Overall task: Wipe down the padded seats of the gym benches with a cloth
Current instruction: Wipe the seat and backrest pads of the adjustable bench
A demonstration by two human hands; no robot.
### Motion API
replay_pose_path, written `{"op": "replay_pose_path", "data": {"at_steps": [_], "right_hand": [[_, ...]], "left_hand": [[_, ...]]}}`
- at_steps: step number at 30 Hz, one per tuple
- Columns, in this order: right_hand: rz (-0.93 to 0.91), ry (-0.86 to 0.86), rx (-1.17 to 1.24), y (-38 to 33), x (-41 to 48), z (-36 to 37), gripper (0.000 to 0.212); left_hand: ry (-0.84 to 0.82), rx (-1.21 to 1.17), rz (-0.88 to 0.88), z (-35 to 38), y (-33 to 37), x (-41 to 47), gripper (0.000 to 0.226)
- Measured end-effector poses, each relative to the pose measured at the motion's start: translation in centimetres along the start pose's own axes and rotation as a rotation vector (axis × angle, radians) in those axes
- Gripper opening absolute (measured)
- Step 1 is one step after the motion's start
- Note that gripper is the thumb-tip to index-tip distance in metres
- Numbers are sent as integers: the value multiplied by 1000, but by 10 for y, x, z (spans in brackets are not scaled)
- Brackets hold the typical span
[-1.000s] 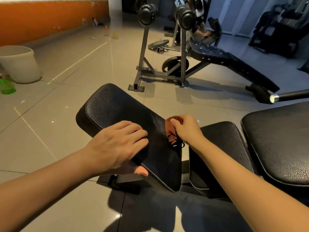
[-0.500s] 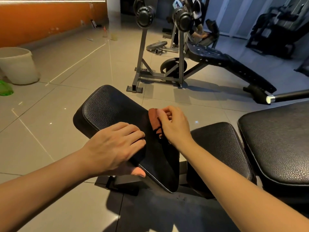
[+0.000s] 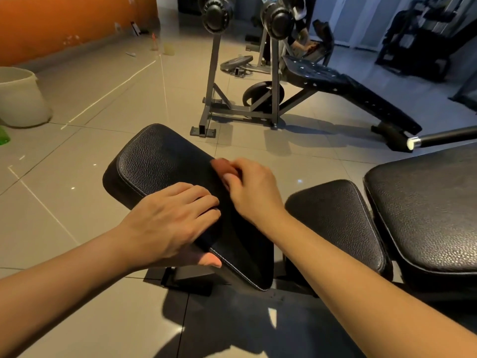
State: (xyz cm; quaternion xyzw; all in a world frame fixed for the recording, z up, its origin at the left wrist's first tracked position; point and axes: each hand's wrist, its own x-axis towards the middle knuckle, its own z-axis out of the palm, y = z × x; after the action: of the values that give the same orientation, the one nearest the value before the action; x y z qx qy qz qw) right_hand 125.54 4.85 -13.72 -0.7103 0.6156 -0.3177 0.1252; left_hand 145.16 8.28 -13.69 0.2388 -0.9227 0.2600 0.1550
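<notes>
A black padded seat of a gym bench juts toward the upper left, tilted. My right hand grips a reddish-brown cloth and holds it against the seat's right side, most of the cloth hidden under the fingers. My left hand holds the seat's near left edge, fingers on top and thumb curled under the rim. A second black pad lies just right of my right forearm, and a larger pad sits at the far right.
An incline bench with a weight rack stands ahead on the tiled floor. A pale bucket and a green object are at the left. A black bar with a chrome end juts in from the right.
My right hand has slid the cloth up and to the left along the seat. My left hand has kept its hold on the seat's edge.
</notes>
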Motion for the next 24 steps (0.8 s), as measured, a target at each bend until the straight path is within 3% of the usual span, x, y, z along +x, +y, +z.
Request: {"op": "replay_pose_path", "data": {"at_steps": [2, 7, 9, 12, 17, 22, 24], "right_hand": [[-30, -13, -54, -3, -6, 3, 27], [253, -78, -283, 49, -15, -12, 14], [140, -64, -186, 28, -16, -11, 16], [-72, -40, -66, 6, -24, -2, 26], [277, -125, -337, 55, -20, -16, 13], [14, -82, -131, 13, -24, -8, 22], [52, -93, -135, 28, -19, -11, 23]], "left_hand": [[-15, -5, 3, -1, 0, -1, 66], [-14, 18, -15, -1, 1, -1, 63], [-16, 12, -20, -2, 1, -1, 67], [-20, 13, -9, -2, 0, -2, 52], [-56, 7, -32, -1, 1, -2, 60], [-55, 21, -29, 1, 1, -3, 59], [-66, 10, -28, 0, 0, -2, 61]]}}
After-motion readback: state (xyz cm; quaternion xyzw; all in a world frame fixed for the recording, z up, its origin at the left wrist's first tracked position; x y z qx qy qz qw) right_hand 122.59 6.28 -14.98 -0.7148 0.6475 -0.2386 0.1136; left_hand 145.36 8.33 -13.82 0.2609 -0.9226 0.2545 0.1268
